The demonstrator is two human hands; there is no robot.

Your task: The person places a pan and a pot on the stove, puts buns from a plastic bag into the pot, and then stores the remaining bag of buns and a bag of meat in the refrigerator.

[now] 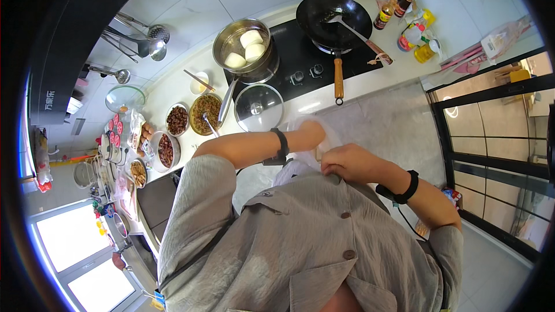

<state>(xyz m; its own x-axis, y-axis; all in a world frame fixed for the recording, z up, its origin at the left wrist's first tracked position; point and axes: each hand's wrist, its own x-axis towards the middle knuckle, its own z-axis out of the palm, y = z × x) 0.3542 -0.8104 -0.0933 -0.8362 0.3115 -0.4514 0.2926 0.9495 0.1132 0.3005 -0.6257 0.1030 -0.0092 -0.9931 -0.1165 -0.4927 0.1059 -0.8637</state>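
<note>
In front of my shirt, both hands are at a thin translucent plastic bag [331, 135]. My left hand [313, 133] reaches into or behind the plastic, and its fingers are hidden. My right hand [349, 162] has curled fingers pinching the plastic near its opening. Just beyond my left hand, a glass lid [259, 107] lies on the counter's front edge. Past it on the stove, a steel saucepan [223, 52] holds three white steamed buns [251, 39]. A bowl of chopped filling [205, 110] with a spoon in it stands left of the lid.
A black wok [312, 13] with a spatula [353, 30] sits on the cooktop [286, 56], its wooden handle [338, 76] projecting over the counter edge. Bottles [383, 15] stand at right. Bowls of dark pieces [177, 119] and a small bowl with chopsticks [198, 83] occupy the left counter.
</note>
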